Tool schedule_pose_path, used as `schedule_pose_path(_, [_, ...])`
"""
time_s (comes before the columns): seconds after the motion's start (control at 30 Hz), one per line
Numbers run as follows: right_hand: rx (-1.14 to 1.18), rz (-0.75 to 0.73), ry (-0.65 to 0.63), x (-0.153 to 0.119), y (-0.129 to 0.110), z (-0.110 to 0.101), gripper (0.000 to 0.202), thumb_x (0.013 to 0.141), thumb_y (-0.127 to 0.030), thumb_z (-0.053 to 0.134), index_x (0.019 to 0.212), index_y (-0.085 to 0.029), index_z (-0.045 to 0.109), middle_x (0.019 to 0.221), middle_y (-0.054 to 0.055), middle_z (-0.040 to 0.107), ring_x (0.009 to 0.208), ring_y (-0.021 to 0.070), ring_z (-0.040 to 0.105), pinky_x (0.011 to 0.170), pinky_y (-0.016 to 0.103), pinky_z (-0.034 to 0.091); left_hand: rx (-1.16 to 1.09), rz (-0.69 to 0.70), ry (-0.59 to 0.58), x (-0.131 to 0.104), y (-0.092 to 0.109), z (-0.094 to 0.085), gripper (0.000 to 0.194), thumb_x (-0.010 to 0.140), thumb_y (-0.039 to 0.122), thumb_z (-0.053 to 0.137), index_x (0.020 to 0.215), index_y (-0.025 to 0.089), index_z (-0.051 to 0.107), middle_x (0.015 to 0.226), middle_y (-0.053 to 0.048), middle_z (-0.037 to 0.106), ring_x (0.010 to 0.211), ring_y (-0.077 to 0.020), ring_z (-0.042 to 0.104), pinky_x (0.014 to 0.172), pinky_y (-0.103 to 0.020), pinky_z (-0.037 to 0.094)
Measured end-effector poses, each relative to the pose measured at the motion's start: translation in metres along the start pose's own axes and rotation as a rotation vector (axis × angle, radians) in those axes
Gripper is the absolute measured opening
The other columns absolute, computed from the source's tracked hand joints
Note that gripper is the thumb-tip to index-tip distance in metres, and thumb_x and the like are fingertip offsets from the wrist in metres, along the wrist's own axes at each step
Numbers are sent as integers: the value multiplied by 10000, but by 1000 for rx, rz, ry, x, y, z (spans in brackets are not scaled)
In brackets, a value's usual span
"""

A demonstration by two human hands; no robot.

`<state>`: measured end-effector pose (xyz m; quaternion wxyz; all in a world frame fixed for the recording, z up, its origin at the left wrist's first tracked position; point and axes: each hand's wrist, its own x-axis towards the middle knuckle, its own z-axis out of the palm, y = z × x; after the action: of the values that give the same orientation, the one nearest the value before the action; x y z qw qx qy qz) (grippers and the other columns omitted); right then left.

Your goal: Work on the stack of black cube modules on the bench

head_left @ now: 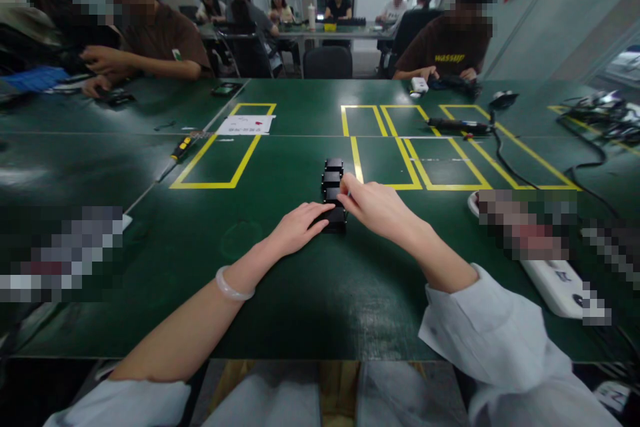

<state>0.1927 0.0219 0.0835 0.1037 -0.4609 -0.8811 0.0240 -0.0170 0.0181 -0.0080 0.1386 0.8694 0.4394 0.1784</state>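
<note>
Several small black blocks (334, 164) stand in a row on the green table, running away from me near its middle. My left hand (300, 227) lies at the near end of the row, its fingers stretched out and touching the nearest block (336, 219) from the left. From the right, my right hand (367, 203) reaches over the row with thumb and fingers pressed together at the right side of the middle blocks. What its fingertips hold, if anything, is hidden.
Yellow tape rectangles (203, 185) mark the green table (300, 307). A yellow-black screwdriver (181, 148) lies left; a black tool (460, 126) with a cable lies back right. White power strips (553, 287) sit at the right and left. People sit across the table.
</note>
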Motion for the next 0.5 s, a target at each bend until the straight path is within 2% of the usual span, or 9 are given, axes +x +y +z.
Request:
schedule_pose_path(0.3, [24, -13, -14, -2, 1, -1, 220, 941, -281, 302, 1077, -185, 446, 789, 42, 656, 611, 140, 552, 520, 245, 214, -9, -8, -6, 0, 2, -1, 406, 973, 389, 345, 1337, 237, 443, 1266, -55, 546, 1112, -218, 510, 959, -378, 420])
schedule_pose_path(0.5, [-10, 5, -6, 0, 0, -1, 262, 961, -370, 291, 1050, -199, 469, 789, 43, 667, 634, 158, 572, 521, 252, 214, -16, -15, -11, 0, 3, -2, 408, 974, 387, 343, 1343, 236, 434, 1252, -59, 552, 1102, -216, 513, 954, -378, 421])
